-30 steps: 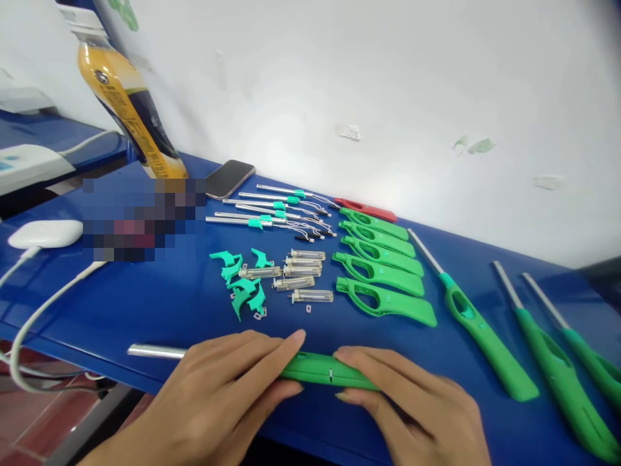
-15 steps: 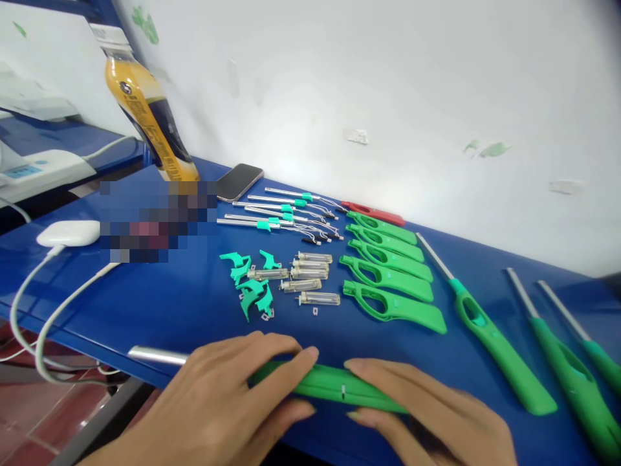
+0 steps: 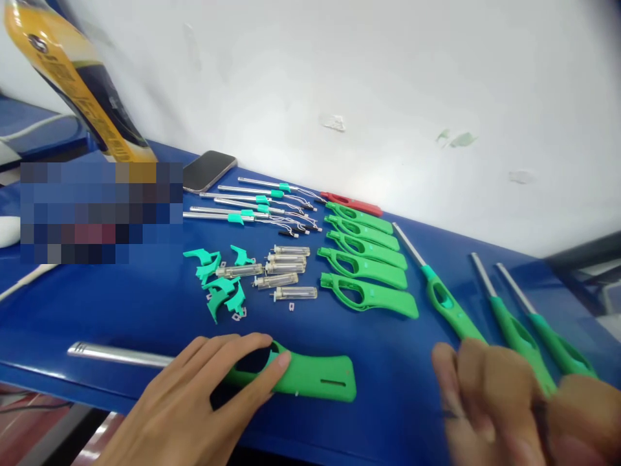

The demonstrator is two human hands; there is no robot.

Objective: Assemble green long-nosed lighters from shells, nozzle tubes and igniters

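A green lighter point(image 3: 323, 378) with a long metal tube lies at the table's front edge, its slotted side facing up. My left hand point(image 3: 208, 388) is wrapped over its trigger end, thumb and fingers on the green body. To the right, my right hand point(image 3: 514, 401) is blurred and curled, away from that lighter and in front of the finished-looking green lighters; whether it holds anything is hidden. Behind my left hand lie teal triggers point(image 3: 226, 285) and clear fuel tanks point(image 3: 295, 293). Several green handle shells point(image 3: 388, 299) sit in a column right of them.
Metal tubes with wires point(image 3: 235, 219), a red shell point(image 3: 359, 204) and a phone point(image 3: 211, 171) are near the wall. A yellow bottle point(image 3: 82, 84) stands at the left. Three lighters with tubes, one of them here point(image 3: 451, 304), lie at the right.
My right hand has let go of the lighter and moved right. The lighter now lies flatter, its broad side up, still under my left hand. The view has shifted to the right.
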